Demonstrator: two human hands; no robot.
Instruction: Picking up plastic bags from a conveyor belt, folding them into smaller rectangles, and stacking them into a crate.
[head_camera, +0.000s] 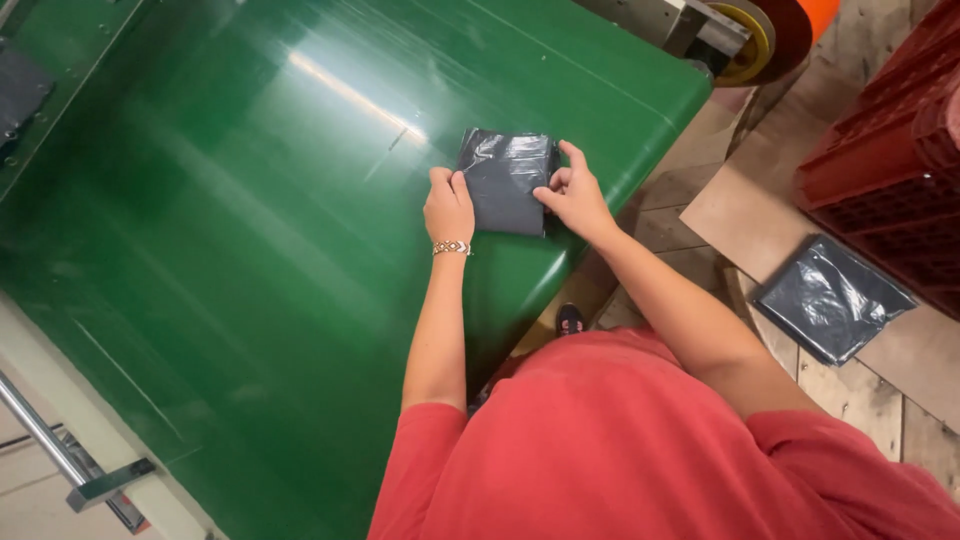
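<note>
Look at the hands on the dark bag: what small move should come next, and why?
Probably press the dark plastic bag flat on the green belt. The left hand holds its left edge, the right hand its right edge, and its top looks wrinkled.

A second dark grey plastic packet (832, 297) lies on a sheet of brown cardboard (745, 195) on the floor. Just beyond the packet stands a stack of red plastic crates (885, 160). Well above the cardboard, at the picture's top edge, sits an orange and yellow roller (775, 35).
</note>
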